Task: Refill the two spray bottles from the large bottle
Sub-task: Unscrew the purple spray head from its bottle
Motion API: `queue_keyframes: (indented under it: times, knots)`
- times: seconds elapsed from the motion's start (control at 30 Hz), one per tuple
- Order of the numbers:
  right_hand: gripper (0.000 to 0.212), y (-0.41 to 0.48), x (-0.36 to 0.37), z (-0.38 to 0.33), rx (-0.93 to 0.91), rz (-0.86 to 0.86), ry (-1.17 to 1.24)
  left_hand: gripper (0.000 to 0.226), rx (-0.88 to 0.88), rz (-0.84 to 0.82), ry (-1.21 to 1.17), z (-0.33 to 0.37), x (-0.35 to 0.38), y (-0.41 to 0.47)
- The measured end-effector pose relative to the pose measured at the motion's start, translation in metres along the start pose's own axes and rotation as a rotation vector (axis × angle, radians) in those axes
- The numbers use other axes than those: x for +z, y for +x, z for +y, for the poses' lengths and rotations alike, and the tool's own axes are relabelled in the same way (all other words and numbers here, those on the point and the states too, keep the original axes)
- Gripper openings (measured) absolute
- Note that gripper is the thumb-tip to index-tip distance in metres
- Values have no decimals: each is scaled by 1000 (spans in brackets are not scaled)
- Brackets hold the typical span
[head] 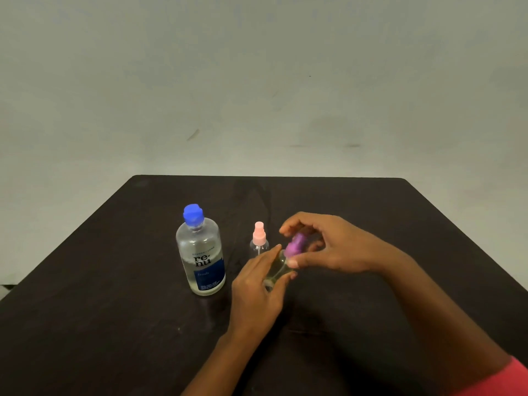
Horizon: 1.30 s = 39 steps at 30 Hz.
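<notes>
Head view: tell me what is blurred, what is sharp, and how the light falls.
Head view: the purple spray cap is motion-smeared between the right hand fingers; the large clear bottle with the blue cap reads sharp; light is dim and even, the dark table shows only faint sheen, no strong glare.

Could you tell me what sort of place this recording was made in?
Probably a plain indoor room set up for a tabletop task: a bare dark table pushed against a blank grey wall, holding only the large bottle and the spray bottles.
</notes>
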State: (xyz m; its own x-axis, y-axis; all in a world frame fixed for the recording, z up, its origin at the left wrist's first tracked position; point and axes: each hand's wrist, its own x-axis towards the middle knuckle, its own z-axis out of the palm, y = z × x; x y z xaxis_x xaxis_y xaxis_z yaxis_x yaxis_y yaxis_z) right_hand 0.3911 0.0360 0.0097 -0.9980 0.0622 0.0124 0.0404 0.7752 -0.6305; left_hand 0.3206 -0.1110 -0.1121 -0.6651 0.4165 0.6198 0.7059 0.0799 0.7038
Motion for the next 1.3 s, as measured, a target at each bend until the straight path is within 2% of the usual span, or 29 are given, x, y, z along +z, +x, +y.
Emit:
queue_keyframes:
  times: [0.1,0.17,0.27,0.37,0.5,0.6,0.7,0.8,0.9,1.0,1.13,1.23,1.3]
  knots:
    - [36,7,7,-4,107,62,-257,49,5,10,2,0,0,0]
    - [30,8,10,-5,94,53,-302,51,7,7,1,0,0,-1]
    - [11,6,4,-7,22,-42,-251,50,-4,-10,0,-3,1,-1]
    - [18,6,1,-9,-16,-72,-205,49,-9,-24,-43,-3,1,0]
    - [24,11,10,-11,90,-55,-319,45,-10,-38,-57,-3,3,-2]
    - [7,10,7,-14,48,-81,-319,47,-19,-33,-48,-1,1,-2]
    - [22,8,2,-15,10,-115,-277,48,-29,-34,-59,0,1,-1]
    - [28,9,5,-15,50,-84,-250,42,-44,-41,-76,-3,2,-2]
    - [22,12,8,-12,107,-13,-325,42,-54,-52,-54,-3,3,-2]
    - [7,10,6,-15,51,-50,-325,51,-55,-55,-46,-2,3,-2]
    - [22,7,2,-16,24,-41,-250,46,-55,-44,-66,-1,2,-1]
    - [25,10,5,-14,121,18,-292,44,-45,-40,-56,0,1,-2]
    - [18,10,4,-14,113,3,-328,48,-46,-46,-44,0,1,-2]
